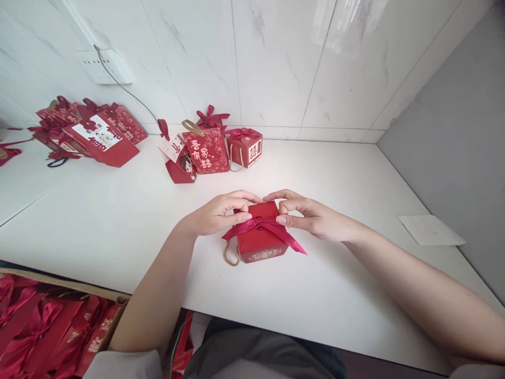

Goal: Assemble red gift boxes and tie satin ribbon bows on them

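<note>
A red gift box [262, 243] with a pale printed emblem on its front stands on the white table, right in front of me. A dark pink ribbon [292, 242] is tied in front across its top, its two tails hanging down left and right. At the left of the knot, my left hand [223, 211] is closed, its thumb on the ribbon and its index finger reaching to the box's back top edge. My right hand [303, 213] mirrors it on the other side, thumb against the ribbon. Fingers hide the ribbon's loops. A twisted cord handle [231, 257] hangs at the box's left side.
Along the tiled wall stand several red boxes, among them a bow-tied cube [252, 151] and a patterned bag-shaped box [207, 152]. More red boxes [114, 150] cluster at left. A carton [112, 326] of ribboned boxes sits lower left. White paper [430, 230] lies at right.
</note>
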A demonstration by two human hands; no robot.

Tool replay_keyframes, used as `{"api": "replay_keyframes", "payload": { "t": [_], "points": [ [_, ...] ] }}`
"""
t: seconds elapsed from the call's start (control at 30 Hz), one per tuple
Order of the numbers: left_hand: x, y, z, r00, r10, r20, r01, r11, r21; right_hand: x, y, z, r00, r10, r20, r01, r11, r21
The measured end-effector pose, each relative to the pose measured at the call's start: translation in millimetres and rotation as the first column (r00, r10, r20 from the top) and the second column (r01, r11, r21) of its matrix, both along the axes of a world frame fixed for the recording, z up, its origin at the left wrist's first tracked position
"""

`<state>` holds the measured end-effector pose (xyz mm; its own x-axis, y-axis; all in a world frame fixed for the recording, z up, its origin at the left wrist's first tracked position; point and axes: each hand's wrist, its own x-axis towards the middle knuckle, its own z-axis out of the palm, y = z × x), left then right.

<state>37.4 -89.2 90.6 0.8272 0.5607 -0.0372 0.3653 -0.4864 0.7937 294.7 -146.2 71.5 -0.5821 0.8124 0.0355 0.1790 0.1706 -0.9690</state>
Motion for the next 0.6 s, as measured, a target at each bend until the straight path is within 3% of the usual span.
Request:
{"api": "replay_keyframes", "payload": {
  "t": [0.43, 0.6],
  "points": [
    [-4.8, 4.1, -0.7, 0.999, -0.036, 0.023, 0.033, 0.992, 0.124, 4.7, 2.2, -0.4, 0.997, 0.012, 0.076, -0.014, 0.999, 0.032],
    [0.0, 0.8, -3.7, 0.994, 0.038, 0.100, -0.047, 0.995, 0.090, 5.3, 1.6, -1.7, 0.998, -0.033, 0.055, 0.032, 0.999, 0.011]
  ]
}}
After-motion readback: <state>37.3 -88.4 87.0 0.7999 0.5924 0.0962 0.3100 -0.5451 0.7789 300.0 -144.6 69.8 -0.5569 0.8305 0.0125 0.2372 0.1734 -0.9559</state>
